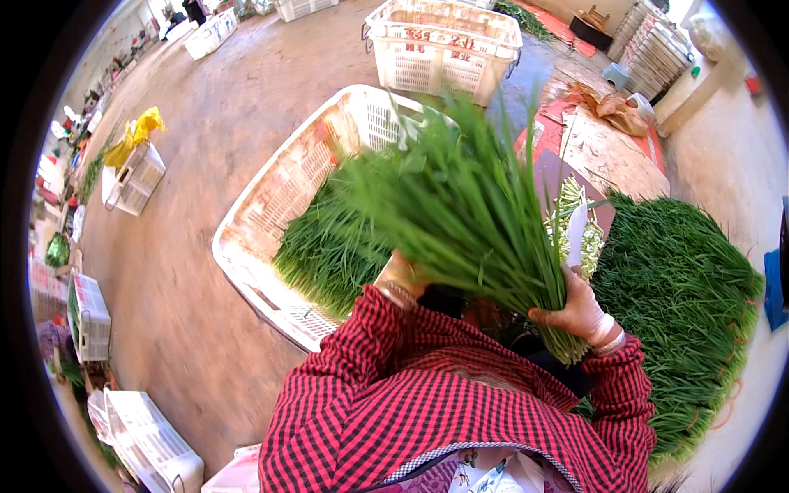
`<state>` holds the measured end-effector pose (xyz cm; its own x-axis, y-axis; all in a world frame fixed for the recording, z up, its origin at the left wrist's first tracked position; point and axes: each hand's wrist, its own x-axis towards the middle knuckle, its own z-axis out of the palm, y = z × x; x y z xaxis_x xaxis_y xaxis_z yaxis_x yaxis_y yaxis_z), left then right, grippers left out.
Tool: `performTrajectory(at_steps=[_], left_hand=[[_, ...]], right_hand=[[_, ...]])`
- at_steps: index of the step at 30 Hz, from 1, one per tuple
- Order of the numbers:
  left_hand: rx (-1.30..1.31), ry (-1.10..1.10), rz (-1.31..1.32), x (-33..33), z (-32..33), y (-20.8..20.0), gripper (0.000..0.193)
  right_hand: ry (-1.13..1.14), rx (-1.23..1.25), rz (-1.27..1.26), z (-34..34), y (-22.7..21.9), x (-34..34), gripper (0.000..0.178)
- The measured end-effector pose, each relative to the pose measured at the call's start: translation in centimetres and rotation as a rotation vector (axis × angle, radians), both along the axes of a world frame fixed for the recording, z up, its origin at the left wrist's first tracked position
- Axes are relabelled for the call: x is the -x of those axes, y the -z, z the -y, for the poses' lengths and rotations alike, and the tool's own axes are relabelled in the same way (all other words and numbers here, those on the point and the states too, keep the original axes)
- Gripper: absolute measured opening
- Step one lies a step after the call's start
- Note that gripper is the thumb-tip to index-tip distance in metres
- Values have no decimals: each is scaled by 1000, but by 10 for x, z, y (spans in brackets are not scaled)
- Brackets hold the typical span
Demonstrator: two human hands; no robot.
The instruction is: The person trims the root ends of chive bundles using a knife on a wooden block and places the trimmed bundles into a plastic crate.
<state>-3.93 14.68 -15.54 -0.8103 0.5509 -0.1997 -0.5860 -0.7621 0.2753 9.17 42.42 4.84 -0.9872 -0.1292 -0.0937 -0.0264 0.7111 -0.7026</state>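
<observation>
In the head view, a bunch of green leaves (460,205) lies across the middle of the frame, its blurred tips fanned toward the upper left and its stem ends gathered below center, just right of the middle. It looks light for its bulk, with long, limp, perhaps slightly slick blades that would bruise or slide apart under a loose hold. The narrow stem end seems the firmest place to grasp, while the spreading leaves probably want a broad, gentle support from beneath.

The right hand (575,308) is closed around that stem end, thumb laid across the front and pointing left; its forearm rises from the lower right of the frame. A pale knife (578,232) shows just above this hand, though whether the fingers also grip its handle I cannot tell. The left hand (403,275) sits at the lower left edge of the bunch, wrist bent up from the checked sleeve (362,333); leaves hide its fingers, so whether they are spread or curled cannot be told.

More leaves (325,255) lie in the white crate (267,177) left of center, and a large heap (674,304) fills the right.
</observation>
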Motion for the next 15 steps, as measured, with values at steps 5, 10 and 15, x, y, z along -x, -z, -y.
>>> performTrajectory(at_steps=[5,10,15], left_hand=[[9,-145,-4,28,35,-33,63],[-112,-200,-48,55,34,-59,64],[-191,-219,-63,90,30,-72,65]], right_hand=[[-49,-340,31,-15,13,-4,94],[-35,-465,15,-21,15,16,97],[-116,-479,-84,-25,14,59,98]])
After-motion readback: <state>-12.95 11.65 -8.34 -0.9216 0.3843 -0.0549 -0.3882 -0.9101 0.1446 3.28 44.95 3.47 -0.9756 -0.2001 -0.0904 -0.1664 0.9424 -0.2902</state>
